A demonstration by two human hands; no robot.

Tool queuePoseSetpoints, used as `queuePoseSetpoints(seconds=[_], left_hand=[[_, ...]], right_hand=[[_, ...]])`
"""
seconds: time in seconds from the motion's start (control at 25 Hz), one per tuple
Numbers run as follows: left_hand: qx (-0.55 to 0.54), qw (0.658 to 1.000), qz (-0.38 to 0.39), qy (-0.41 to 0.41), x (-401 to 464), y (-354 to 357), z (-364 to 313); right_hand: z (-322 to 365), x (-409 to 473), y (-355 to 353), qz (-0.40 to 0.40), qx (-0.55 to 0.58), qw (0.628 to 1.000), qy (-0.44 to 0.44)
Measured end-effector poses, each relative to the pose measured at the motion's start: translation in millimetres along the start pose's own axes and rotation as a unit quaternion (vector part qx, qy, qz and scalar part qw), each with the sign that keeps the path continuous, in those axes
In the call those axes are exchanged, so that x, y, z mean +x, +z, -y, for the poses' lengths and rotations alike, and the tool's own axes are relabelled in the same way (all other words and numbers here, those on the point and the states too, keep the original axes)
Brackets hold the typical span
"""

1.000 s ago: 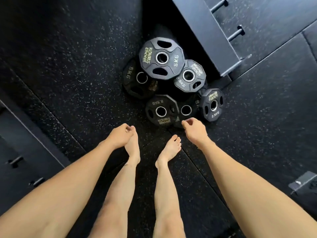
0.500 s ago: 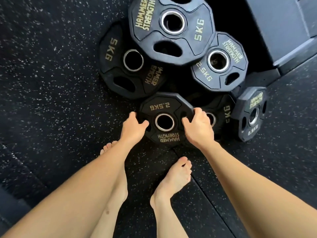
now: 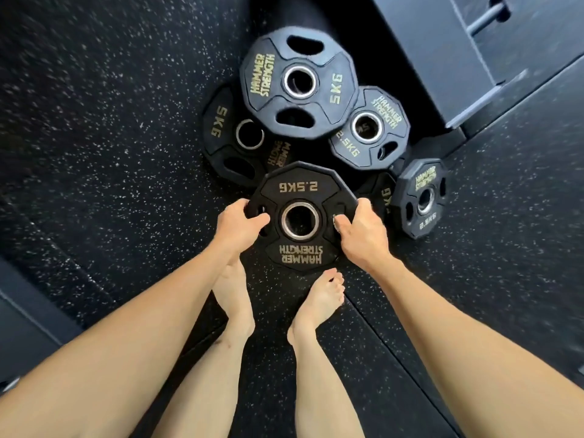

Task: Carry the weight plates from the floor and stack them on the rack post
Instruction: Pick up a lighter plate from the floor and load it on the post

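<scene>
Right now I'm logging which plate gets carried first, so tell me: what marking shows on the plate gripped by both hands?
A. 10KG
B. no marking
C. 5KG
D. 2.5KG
D: the plate held between the left hand and the right hand reads 2.5KG in gold along its far edge, with HAMMER STRENGTH on its near edge.

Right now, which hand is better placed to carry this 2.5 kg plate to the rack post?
Right, marginally. Both the left hand and the right hand grip the held 2.5KG plate, but the rack base lies on the right side, so that hand probably leads.
</scene>
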State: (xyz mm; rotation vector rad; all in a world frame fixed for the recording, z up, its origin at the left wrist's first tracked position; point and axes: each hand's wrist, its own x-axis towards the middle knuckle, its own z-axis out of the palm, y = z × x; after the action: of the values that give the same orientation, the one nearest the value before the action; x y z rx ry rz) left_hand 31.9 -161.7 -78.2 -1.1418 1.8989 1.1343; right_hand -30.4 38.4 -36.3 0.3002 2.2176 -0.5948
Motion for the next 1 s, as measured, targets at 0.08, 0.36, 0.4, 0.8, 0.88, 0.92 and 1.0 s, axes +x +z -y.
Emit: queuePoseSetpoints(seconds=[0.08,0.36,0.4,0.8,0.88,0.92,1.0], left_hand=[[-0.031,0.999,-0.012,0.022,-47,-34,-26],[-0.123,0.982,-0.085,0.115,-254,-153,-132],[-0.136,0.976,-0.103,0.133,-287,-170,-148],[-0.281,0.897,-0.073,0.333,-562,-304,-202],[-0.307,0.880,-0.071,0.356,-597,-318,-194],[-0.311,0.873,-0.084,0.366,-610,-322,-189],[-0.324,0.856,-0.121,0.385,-635,-327,-178]], right_hand=[[26,-45,-32,-0.008,0.061,0.998,0.005],[118,-229,-166,-0.055,0.233,0.970,-0.034],[131,-259,-185,-0.067,0.257,0.963,-0.048],[200,-491,-307,-0.129,0.401,0.884,-0.204],[209,-520,-313,-0.106,0.435,0.866,-0.222],[213,-530,-317,-0.103,0.437,0.861,-0.237],[221,-550,-323,-0.101,0.417,0.860,-0.278]])
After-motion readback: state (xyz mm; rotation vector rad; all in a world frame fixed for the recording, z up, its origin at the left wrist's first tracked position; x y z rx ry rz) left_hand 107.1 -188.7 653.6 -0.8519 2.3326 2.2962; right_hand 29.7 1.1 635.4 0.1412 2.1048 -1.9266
